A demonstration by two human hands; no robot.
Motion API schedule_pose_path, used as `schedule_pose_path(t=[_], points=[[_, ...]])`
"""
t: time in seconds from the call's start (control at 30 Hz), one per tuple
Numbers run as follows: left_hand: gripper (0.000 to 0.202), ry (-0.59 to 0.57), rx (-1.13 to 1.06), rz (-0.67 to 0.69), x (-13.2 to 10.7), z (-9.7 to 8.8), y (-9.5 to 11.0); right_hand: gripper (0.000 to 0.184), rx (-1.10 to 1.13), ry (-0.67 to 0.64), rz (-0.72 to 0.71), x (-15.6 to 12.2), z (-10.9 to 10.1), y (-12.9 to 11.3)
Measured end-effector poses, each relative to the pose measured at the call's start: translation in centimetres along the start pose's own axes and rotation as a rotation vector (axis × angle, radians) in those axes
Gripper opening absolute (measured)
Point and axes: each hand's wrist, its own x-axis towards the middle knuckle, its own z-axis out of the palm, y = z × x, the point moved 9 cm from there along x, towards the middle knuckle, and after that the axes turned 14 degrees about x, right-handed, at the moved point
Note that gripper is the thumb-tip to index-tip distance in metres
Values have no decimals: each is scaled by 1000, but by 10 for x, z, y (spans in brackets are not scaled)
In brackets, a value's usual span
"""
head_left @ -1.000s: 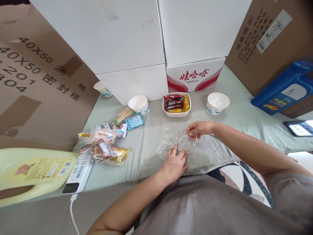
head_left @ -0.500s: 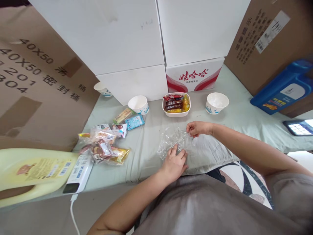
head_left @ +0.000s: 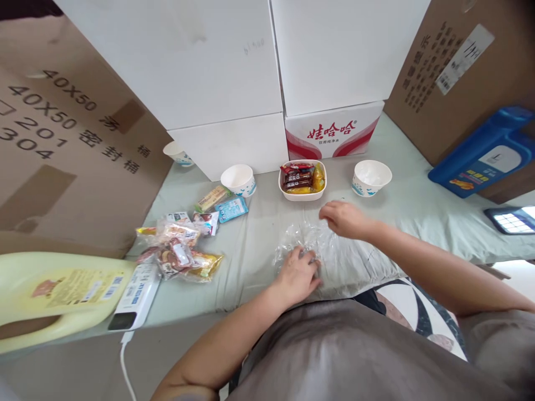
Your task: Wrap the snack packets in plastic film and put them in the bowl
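Observation:
A crinkled clear plastic film (head_left: 288, 239) lies on the cloth in front of me; whether it is a bag or a loose sheet I cannot tell. My left hand (head_left: 297, 275) rests on it, palm down, with bent fingers apart. At the film's far side, my right hand (head_left: 345, 219) has its fingers pinched together on the plastic, partly hiding the pinched part. Just beyond both hands stands a white tray (head_left: 303, 196) filled with wrapped snacks: red packets, brown bars (head_left: 297, 179) and yellow pieces (head_left: 318, 177).
Paper bowls stand left (head_left: 238, 181) and right (head_left: 371, 178) of the tray, another (head_left: 179, 153) farther left. Wrapped snacks (head_left: 179, 250) lie in a heap at left, near a power bank (head_left: 136, 295) and yellow jug (head_left: 62, 295). Boxes (head_left: 334, 133) wall the back; a blue bottle (head_left: 480, 156) leans right.
My right hand has moved slightly toward me and turned, back of the hand now upward. My left hand's fingers have bent more over the film, which is bunched closer.

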Motion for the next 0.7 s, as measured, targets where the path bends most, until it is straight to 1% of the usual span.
schedule_pose_path(t=[0.07,0.1,0.13,0.2,0.23,0.27,0.3,0.37,0.4,0.47,0.53,0.57,0.63,0.7], points=[[32,26,-35,0,5,-7,-8,27,29,-74,-49,-8,24,-19],[32,48,-61,-21,7,-11,-16,24,4,-105,-42,-12,39,-24],[35,76,-90,-63,9,-14,-28,23,-39,-101,-25,-16,51,-26],[46,113,-151,-191,9,-18,-60,27,-106,-16,-3,-25,67,-24],[47,107,-188,-253,7,-17,-77,30,-121,37,-2,-30,71,-22],[43,81,-231,-301,5,-13,-93,33,-125,82,-5,-34,74,-18],[34,40,-285,-332,3,-8,-106,36,-122,112,-14,-37,76,-14],[14,-60,-459,-363,-3,4,-124,43,-114,134,-43,-42,78,-7],[11,-105,-583,-379,-6,9,-130,46,-111,131,-61,-43,79,-5],[19,-160,-879,-440,-12,17,-138,47,-108,115,-100,-45,79,-3],[28,-160,-1155,-534,-16,21,-144,48,-107,104,-117,-45,79,-1],[31,-144,-1256,-588,-18,22,-148,48,-106,102,-116,-45,79,-1],[30,-103,-1392,-699,-21,26,-155,47,-101,100,-115,-45,81,0],[23,-72,-1484,-786,-23,30,-162,47,-96,103,-113,-46,83,1]])
